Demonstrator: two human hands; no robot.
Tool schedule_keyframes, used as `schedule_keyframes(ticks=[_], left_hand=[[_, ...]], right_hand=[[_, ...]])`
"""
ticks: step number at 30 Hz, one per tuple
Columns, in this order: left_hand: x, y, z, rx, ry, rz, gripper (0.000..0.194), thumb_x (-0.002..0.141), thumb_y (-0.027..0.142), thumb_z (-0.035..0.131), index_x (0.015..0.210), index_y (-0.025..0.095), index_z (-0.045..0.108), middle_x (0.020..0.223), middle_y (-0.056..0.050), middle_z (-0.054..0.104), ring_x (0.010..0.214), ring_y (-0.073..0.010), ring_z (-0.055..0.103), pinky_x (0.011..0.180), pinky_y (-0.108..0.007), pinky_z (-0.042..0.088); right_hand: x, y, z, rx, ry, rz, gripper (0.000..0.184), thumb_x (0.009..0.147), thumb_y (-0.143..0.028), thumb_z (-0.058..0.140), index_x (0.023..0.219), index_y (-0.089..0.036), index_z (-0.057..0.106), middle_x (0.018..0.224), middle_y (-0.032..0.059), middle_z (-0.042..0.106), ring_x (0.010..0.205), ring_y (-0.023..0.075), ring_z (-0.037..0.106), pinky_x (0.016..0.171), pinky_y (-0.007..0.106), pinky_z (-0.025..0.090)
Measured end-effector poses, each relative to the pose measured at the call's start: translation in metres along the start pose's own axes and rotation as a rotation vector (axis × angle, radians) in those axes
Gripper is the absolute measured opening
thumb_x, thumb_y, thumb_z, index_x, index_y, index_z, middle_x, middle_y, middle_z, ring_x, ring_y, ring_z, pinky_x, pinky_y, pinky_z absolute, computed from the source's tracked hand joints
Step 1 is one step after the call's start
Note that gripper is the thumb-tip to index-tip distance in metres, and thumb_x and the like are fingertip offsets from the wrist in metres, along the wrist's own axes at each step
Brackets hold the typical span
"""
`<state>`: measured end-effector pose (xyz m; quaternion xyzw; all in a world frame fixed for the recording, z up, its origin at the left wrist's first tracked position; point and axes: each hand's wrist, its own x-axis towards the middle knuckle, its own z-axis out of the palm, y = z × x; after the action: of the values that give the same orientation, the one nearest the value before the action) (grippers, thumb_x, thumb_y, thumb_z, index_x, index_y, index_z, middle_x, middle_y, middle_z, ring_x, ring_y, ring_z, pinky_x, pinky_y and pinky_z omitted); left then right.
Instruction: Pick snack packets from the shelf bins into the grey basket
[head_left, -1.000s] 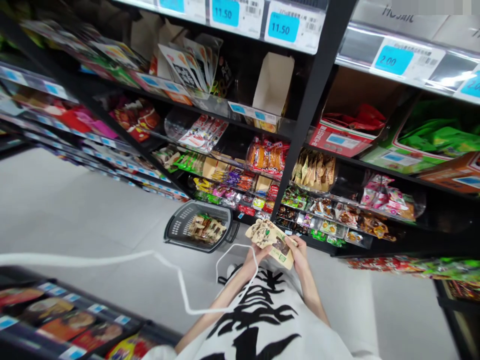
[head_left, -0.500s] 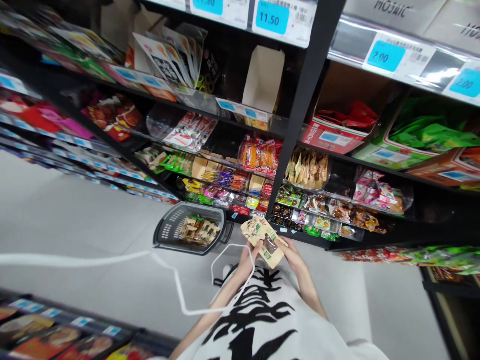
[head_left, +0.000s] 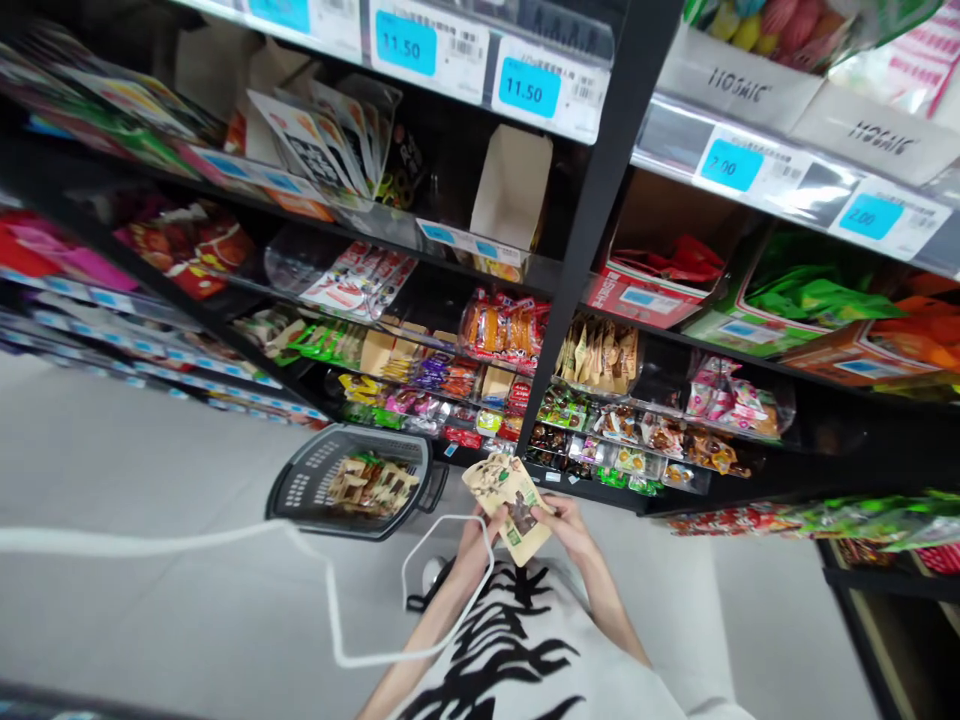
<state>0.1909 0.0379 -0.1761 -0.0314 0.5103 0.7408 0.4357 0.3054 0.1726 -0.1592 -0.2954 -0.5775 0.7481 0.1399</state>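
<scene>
A tan snack pouch [head_left: 517, 515] with a small window showing dark pieces is held tilted in front of my body. My left hand [head_left: 482, 530] grips its left edge, thumb on the front. On the opposite edge, my right hand [head_left: 566, 522] pinches the pouch, also with the thumb on its face. To the left on the floor stands a grey shopping basket [head_left: 300, 490], with several similar tan packets [head_left: 375, 485] inside.
Black store shelves [head_left: 592, 230] full of packaged snacks rise ahead. Similar tan pouches [head_left: 596, 355] stand upright in a lower bin. A white cord [head_left: 334, 610] loops across the view at the left. Grey floor [head_left: 187, 580] lies around the basket.
The view has shifted, so more of the upper right shelf shows and the lower left display has nearly left the picture. Both hands still hold the pouch.
</scene>
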Motion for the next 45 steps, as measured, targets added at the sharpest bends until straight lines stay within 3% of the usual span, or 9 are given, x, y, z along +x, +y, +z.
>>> schedule_keyframes(ticks=[8,14,21,24,28,34,37,41,45], left_hand=[[-0.003,0.003,0.003,-0.085,-0.028,-0.069,0.064,0.048,0.042,0.094,0.105,0.021,0.073,0.096,-0.008,0.081,0.112,-0.04,0.069,0.099,-0.048,0.055],[-0.007,-0.008,0.001,-0.071,-0.155,-0.057,0.06,0.052,0.044,0.093,0.105,0.024,0.072,0.108,-0.009,0.078,0.116,-0.0407,0.067,0.097,-0.053,0.057],[0.0,-0.014,0.002,-0.024,-0.046,-0.113,0.05,0.052,0.044,0.091,0.092,0.023,0.068,0.109,-0.006,0.076,0.115,-0.0371,0.067,0.08,-0.047,0.062],[0.0,-0.014,0.004,0.028,-0.006,-0.112,0.05,0.05,0.042,0.089,0.092,0.024,0.067,0.098,-0.005,0.078,0.107,-0.0351,0.07,0.077,-0.043,0.061],[-0.001,-0.016,0.002,0.125,0.037,-0.065,0.051,0.049,0.042,0.089,0.092,0.024,0.069,0.092,-0.004,0.078,0.101,-0.035,0.073,0.077,-0.042,0.06],[0.001,-0.018,-0.007,0.163,0.055,0.008,0.058,0.05,0.043,0.09,0.102,0.026,0.071,0.099,-0.005,0.081,0.113,-0.0375,0.069,0.087,-0.044,0.059],[0.001,-0.015,-0.01,0.159,0.027,0.007,0.06,0.054,0.043,0.09,0.109,0.028,0.071,0.102,-0.005,0.081,0.118,-0.0374,0.067,0.093,-0.046,0.058],[0.001,-0.014,-0.012,0.143,0.052,0.002,0.061,0.058,0.041,0.089,0.114,0.03,0.07,0.107,-0.005,0.08,0.124,-0.0368,0.064,0.1,-0.047,0.055],[0.002,-0.016,-0.02,0.189,0.06,0.017,0.063,0.056,0.045,0.09,0.113,0.025,0.071,0.104,-0.007,0.08,0.119,-0.0382,0.066,0.097,-0.047,0.056]], right_hand=[[0.003,0.003,0.0,0.013,0.038,-0.039,0.039,0.073,-0.054,0.082,0.095,-0.022,0.083,0.082,0.0037,0.076,0.07,0.0218,0.066,0.066,0.031,0.05],[0.003,0.007,-0.003,0.049,0.14,-0.036,0.04,0.073,-0.058,0.08,0.09,-0.021,0.082,0.08,0.0041,0.075,0.073,0.0216,0.066,0.069,0.031,0.051],[-0.008,0.011,-0.011,0.143,0.205,0.002,0.034,0.074,-0.055,0.081,0.088,-0.024,0.079,0.084,0.0054,0.072,0.072,0.0193,0.064,0.059,0.027,0.049],[-0.019,0.006,-0.014,0.194,0.131,0.087,0.04,0.074,-0.055,0.082,0.096,-0.023,0.078,0.078,0.0046,0.07,0.06,0.0159,0.06,0.048,0.024,0.044],[-0.029,0.004,-0.013,0.143,0.018,0.117,0.049,0.058,-0.042,0.094,0.098,-0.022,0.076,0.082,0.0034,0.072,0.059,0.0157,0.061,0.046,0.023,0.043],[-0.017,0.015,-0.015,0.101,0.186,0.041,0.037,0.054,-0.039,0.095,0.079,-0.02,0.075,0.07,0.0013,0.069,0.06,0.0147,0.058,0.049,0.022,0.04],[-0.011,0.017,-0.019,0.118,0.191,0.001,0.039,0.053,-0.041,0.095,0.077,-0.019,0.073,0.068,0.0009,0.069,0.061,0.0147,0.06,0.054,0.023,0.044],[-0.01,0.004,-0.026,0.173,0.248,-0.038,0.044,0.061,-0.047,0.091,0.088,-0.02,0.069,0.072,0.0005,0.07,0.061,0.0162,0.063,0.054,0.025,0.05],[-0.007,-0.037,-0.045,0.101,0.361,-0.185,0.048,0.07,-0.054,0.083,0.097,-0.02,0.063,0.074,0.0005,0.068,0.056,0.0152,0.06,0.044,0.023,0.046]])
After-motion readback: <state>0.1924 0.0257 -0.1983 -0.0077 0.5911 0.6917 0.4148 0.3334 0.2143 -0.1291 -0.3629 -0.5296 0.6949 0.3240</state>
